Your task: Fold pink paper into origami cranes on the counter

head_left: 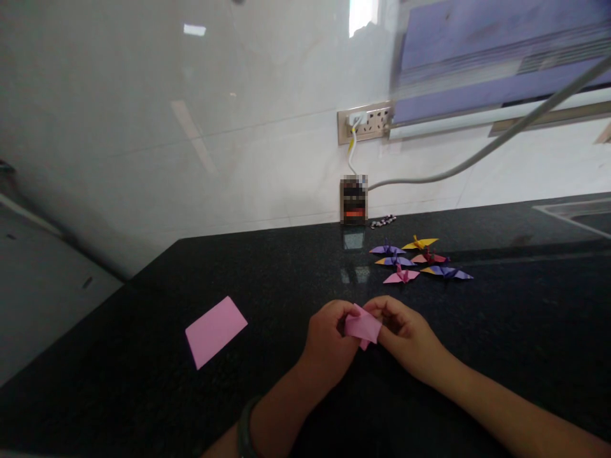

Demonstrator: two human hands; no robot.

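A partly folded piece of pink origami paper (363,326) is held just above the dark countertop. My left hand (329,337) pinches its left side between thumb and fingers. On the opposite side, my right hand (403,331) grips the paper's edge with thumb and curled fingers. The fingers hide some of the folds. Beyond my hands sit several folded paper cranes, among them a pink crane (401,275), a yellow crane (420,243) and a purple crane (449,273). To the left, a flat pink paper (216,332) lies apart from my hands.
Against the wall at the back stands a small dark device with a blurred front (354,200), joined by a white cable to the wall socket (365,123). A beaded string (384,221) lies beside it. A grey cable (458,168) runs off to the upper right.
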